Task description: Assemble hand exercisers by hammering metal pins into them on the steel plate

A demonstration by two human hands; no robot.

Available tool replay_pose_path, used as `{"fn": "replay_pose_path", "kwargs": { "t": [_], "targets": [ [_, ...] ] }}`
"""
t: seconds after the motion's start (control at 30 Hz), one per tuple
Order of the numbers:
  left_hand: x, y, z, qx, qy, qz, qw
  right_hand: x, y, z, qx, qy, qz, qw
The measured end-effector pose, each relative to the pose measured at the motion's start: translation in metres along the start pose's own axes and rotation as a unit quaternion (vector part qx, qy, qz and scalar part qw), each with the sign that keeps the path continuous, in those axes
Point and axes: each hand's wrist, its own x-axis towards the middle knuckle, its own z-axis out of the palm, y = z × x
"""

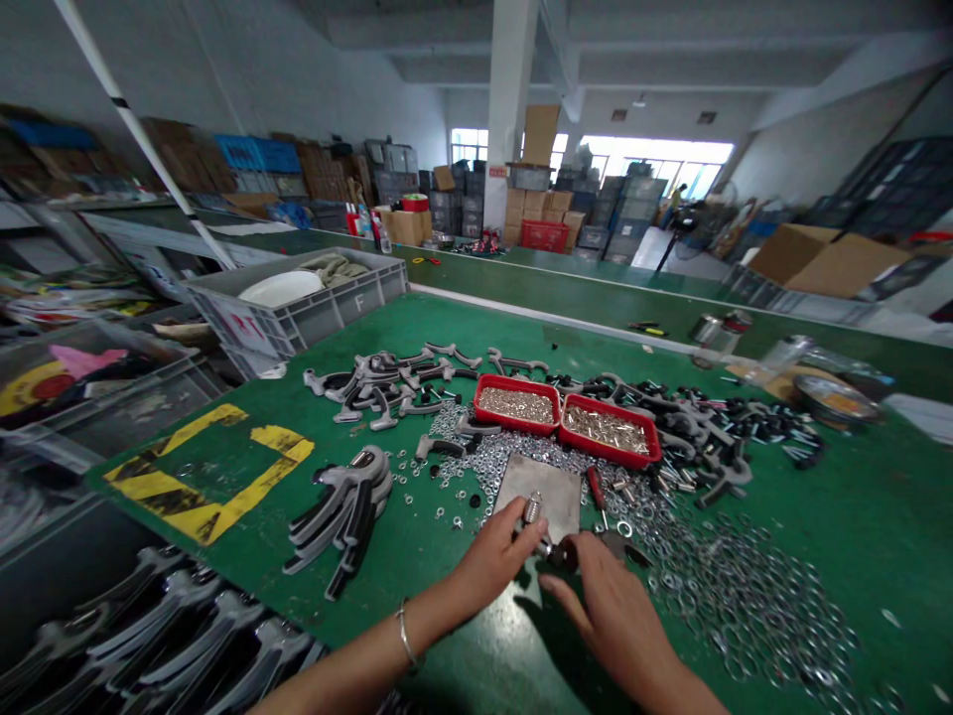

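Right now, a person is working with both bare hands over a green desk (841, 526). The left hand (491, 561) is pinching a small silver spring (532, 509), and the spring is sticking up just above its fingers. The right hand (614, 616) is reaching in close beside it, with its fingers curling near a small dark part (560, 553). I cannot tell if that hand is clamped on the part or only touching it. The two hands are almost meeting at that dark part, so they seem to be fitting small pieces together. Just behind the hands, a flat metal plate (540, 497) is lying on the desk, and a tool with a red handle (596, 487) is lying right next to it. Two red trays (515, 405) full of tiny silver bits are sitting farther back. Gray handles (342, 506) are lying in a stack to the left of the hands, and many more are spread out around the trays. Lots of shiny washers (745, 606) are scattered across the desk on the right. A gray crate (298, 308) is sitting past the far left corner, and a thin bracelet (406, 636) is hanging on the left wrist.
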Motion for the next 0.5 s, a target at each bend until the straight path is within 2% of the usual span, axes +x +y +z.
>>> {"fn": "replay_pose_path", "kwargs": {
  "t": [0.03, 0.07, 0.13, 0.17, 0.2, 0.23, 0.27, 0.3, 0.33, 0.37, 0.4, 0.43, 0.5],
  "targets": [
    [-0.001, 0.002, -0.001, -0.008, 0.002, 0.0, 1.0, -0.001, 0.0, 0.0, 0.007, 0.007, 0.001, 1.0],
    [-0.002, 0.004, -0.002, -0.01, -0.006, 0.012, 1.0, -0.002, 0.0, 0.0, 0.042, -0.036, 0.037, 0.998],
    [-0.003, 0.007, -0.006, 0.009, -0.049, 0.059, 0.997, -0.004, 0.001, 0.001, 0.127, -0.183, 0.145, 0.964],
    [-0.003, 0.009, -0.007, 0.027, -0.072, 0.078, 0.994, -0.004, 0.001, 0.001, 0.14, -0.229, 0.174, 0.947],
    [-0.002, 0.009, -0.007, 0.046, -0.087, 0.084, 0.992, -0.004, 0.001, 0.0, 0.12, -0.233, 0.167, 0.95],
    [-0.001, 0.009, -0.007, 0.058, -0.087, 0.074, 0.992, -0.003, 0.001, -0.001, 0.07, -0.192, 0.127, 0.971],
    [0.001, 0.009, -0.005, 0.06, -0.072, 0.05, 0.994, -0.002, 0.0, -0.003, 0.003, -0.116, 0.064, 0.991],
    [0.004, 0.009, -0.003, 0.048, -0.05, 0.02, 0.997, 0.0, -0.002, -0.005, -0.061, -0.031, 0.0, 0.998],
    [0.006, 0.009, 0.0, 0.027, -0.026, -0.005, 0.999, 0.001, -0.003, -0.007, -0.102, 0.026, -0.044, 0.993],
    [0.008, 0.01, 0.003, 0.004, -0.006, -0.015, 1.0, 0.002, -0.003, -0.008, -0.112, 0.046, -0.055, 0.991],
    [0.01, 0.011, 0.004, -0.014, 0.005, -0.006, 1.0, 0.003, -0.003, -0.008, -0.089, 0.02, -0.029, 0.995],
    [0.011, 0.012, 0.006, -0.021, 0.005, 0.018, 1.0, 0.004, -0.003, -0.008, -0.045, -0.039, 0.021, 0.998],
    [0.014, 0.014, 0.007, -0.005, -0.013, 0.079, 0.997, 0.004, 0.0, -0.008, 0.037, -0.148, 0.107, 0.982]
  ]
}}
